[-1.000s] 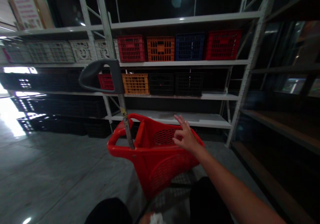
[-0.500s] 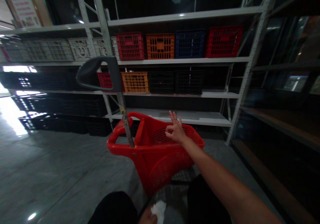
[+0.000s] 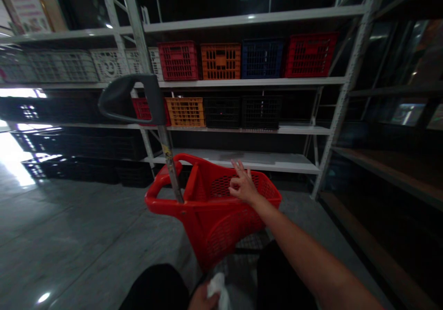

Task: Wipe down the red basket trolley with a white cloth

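Left hand: the left hand [image 3: 202,299] is seen at the bottom edge, closed around a white tissue [image 3: 216,291]; the grip is partly cut off by the frame.

Right hand: the right hand [image 3: 244,186] is held over a red plastic shopping basket [image 3: 211,227], thumb and index finger brought together in a ring, other fingers spread. Nothing is held; contact with the basket cannot be confirmed.

Tissue handling: judged very light, soft and easily crushed; can be pinched anywhere.

Basket handling: judged light and stiff, with little flex; best taken by the grey handle [image 3: 129,98] on the metal pole [image 3: 168,164], or by the thick moulded rim [image 3: 162,181].

Basket position: it is stood on the floor just ahead of the dark-clothed legs [image 3: 154,289], tilted slightly, pole leaning up and left.

Shelving: white steel shelving [image 3: 349,84] is placed beyond the basket, well apart from both hands.

Upper shelf: a red crate [image 3: 178,61], an orange crate [image 3: 220,61], a blue crate [image 3: 262,58] and a second red crate [image 3: 309,55] are lined up, with white patterned crates [image 3: 109,64] to the left.

Middle shelf: an orange crate [image 3: 185,111] and two black crates [image 3: 221,112] are set side by side.

Floor: polished grey tile [image 3: 86,222] is lit by glare at left.
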`<state>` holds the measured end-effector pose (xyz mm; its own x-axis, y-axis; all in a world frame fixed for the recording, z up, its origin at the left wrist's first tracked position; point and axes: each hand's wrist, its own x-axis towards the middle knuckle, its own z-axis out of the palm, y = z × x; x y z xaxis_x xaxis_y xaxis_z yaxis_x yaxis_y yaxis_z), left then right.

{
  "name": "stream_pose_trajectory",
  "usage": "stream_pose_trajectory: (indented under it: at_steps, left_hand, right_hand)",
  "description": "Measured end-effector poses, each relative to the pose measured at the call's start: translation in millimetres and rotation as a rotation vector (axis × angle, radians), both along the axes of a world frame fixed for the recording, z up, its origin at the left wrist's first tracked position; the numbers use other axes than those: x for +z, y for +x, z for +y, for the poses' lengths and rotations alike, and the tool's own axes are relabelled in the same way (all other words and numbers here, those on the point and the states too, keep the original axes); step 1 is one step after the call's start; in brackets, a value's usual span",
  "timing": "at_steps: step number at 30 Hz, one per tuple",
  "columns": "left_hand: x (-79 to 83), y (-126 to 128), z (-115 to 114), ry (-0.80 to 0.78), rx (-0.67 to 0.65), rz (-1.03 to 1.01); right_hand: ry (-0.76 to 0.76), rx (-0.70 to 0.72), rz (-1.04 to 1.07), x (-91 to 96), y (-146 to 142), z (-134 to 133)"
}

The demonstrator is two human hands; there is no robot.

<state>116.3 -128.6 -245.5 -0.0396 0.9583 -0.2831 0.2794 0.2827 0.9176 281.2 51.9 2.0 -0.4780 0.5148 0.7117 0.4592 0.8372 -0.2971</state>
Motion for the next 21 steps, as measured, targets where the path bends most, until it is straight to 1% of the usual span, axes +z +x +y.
stream_pose_trajectory:
  at_steps: [2, 4, 5, 6, 8, 10, 11, 12, 14, 17, 19, 21]
  left_hand:
    - [13.7, -0.8, 3.9, 0.013, 0.009, -0.027]
    - [34.1, -1.5, 8.8, 0.070, 0.028, -0.036]
    - [45.9, -1.8, 11.2, 0.116, 0.045, -0.030]
    - [57.9, -1.7, 13.3, 0.162, 0.072, -0.008]
    - [80.8, -0.7, 15.8, 0.220, 0.083, 0.029]
    - [98.8, 1.2, 15.4, 0.199, 0.029, 0.042]
    - [105.2, 2.0, 14.1, 0.179, -0.010, 0.050]
    - [109.7, 2.4, 12.3, 0.154, -0.049, 0.062]
    - [113.3, 1.0, 7.6, 0.123, -0.084, 0.093]
    - [109.3, -6.2, -0.2, 0.099, -0.069, 0.090]
    - [105.3, -11.8, -6.3, 0.089, -0.038, 0.014]
    - [103.5, -15.7, -13.4, 0.073, -0.068, -0.162]
  right_hand:
    - [-0.138, 0.111, 0.017, -18.6, 3.0, -18.0]
    - [-0.315, 0.222, 0.074, -44.1, 5.8, -42.8]
    - [-0.400, 0.249, 0.118, -58.1, 7.0, -56.5]
    - [-0.482, 0.256, 0.163, -71.9, 7.8, -70.4]
    - [-0.643, 0.251, 0.248, -96.4, 8.2, -96.1]
    - [-0.790, 0.256, 0.328, -113.9, 6.6, -115.3]
    - [-0.848, 0.261, 0.362, -120.2, 5.3, -121.8]
    - [-0.891, 0.261, 0.397, -125.2, 3.8, -126.2]
    - [-0.947, 0.237, 0.488, -133.0, 1.2, -130.3]
    - [-1.038, 0.220, 0.643, -144.0, -1.8, -132.0]
    - [-1.075, 0.254, 0.622, -150.7, -3.7, -135.4]
    - [-1.026, 0.244, 0.497, -154.2, -5.4, -141.7]
